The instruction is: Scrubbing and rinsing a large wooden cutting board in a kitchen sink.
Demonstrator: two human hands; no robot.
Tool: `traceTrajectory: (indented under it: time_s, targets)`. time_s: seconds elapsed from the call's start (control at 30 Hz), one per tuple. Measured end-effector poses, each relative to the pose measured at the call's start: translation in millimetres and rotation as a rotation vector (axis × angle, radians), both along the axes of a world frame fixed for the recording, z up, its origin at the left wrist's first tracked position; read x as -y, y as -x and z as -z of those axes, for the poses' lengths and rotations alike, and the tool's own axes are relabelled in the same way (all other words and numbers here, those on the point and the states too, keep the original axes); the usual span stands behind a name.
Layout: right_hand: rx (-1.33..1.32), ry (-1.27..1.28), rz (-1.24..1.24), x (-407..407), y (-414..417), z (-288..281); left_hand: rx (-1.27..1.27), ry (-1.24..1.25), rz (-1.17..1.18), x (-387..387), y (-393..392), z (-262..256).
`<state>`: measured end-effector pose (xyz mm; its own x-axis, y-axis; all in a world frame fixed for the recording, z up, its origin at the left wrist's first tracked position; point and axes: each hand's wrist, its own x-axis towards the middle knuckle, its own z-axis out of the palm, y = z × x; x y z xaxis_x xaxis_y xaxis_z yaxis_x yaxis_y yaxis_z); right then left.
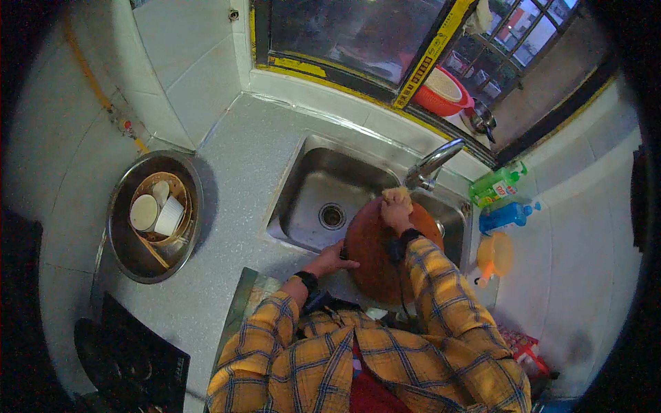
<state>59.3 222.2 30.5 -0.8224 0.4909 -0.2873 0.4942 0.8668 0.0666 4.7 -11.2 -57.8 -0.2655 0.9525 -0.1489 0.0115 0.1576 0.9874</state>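
Note:
A round reddish-brown board [369, 248], likely a wooden chopping board, lies across the right part of the double-basin steel sink [310, 206]. My left hand [333, 259] grips its left edge, with the thumb resting on top. At the board's far edge, my right hand [396, 214] presses a yellowish sponge [400, 194] against the surface. The chrome faucet [434, 162] rises just beyond that hand. The board and my right sleeve hide much of the right basin.
To the left stands a steel basin [114, 217] holding a smaller bowl with white cups. Green [493, 188], blue [503, 218] and orange [494, 253] bottles line the right wall. A black cooktop [150, 356] sits at lower left. Behind the window are a red colander [439, 100] and a pan [480, 116].

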Motion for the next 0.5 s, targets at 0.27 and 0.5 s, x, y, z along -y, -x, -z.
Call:
traceTrajectory:
  time_s: [0.27, 0.5]
  targets:
    - [-0.468, -0.022, -0.225, 60, -26, 23, 0.048, 0.073, 0.081, 0, 3, -34]
    - [-0.355, 0.158, -0.385, 111, -90, -15, -0.013, 0.105, 0.06, -2, 9, -16]
